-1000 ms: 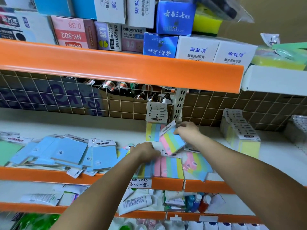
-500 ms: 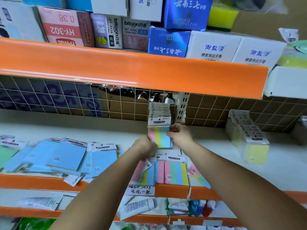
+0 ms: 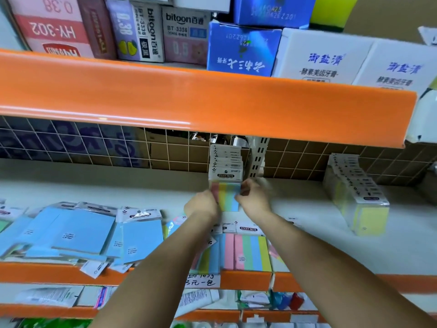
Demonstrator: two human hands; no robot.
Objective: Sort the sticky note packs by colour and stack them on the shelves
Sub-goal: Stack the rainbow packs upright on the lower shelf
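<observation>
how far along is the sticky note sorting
Partly done. A yellow stack stands sorted on the right. In hand: the left hand and right hand hold the front pack of the upright multicolour row. Left: loose multicolour packs at the shelf front and the jumbled blue packs.

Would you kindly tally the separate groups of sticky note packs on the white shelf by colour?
Striped multicolour: 2, the striped standing row at the back and the striped loose pile at the front.
Blue: 1, the blue loose pile.
Yellow: 1, the yellow standing row.
Green: 1, only a green sliver at the left edge.
Total: 5
</observation>
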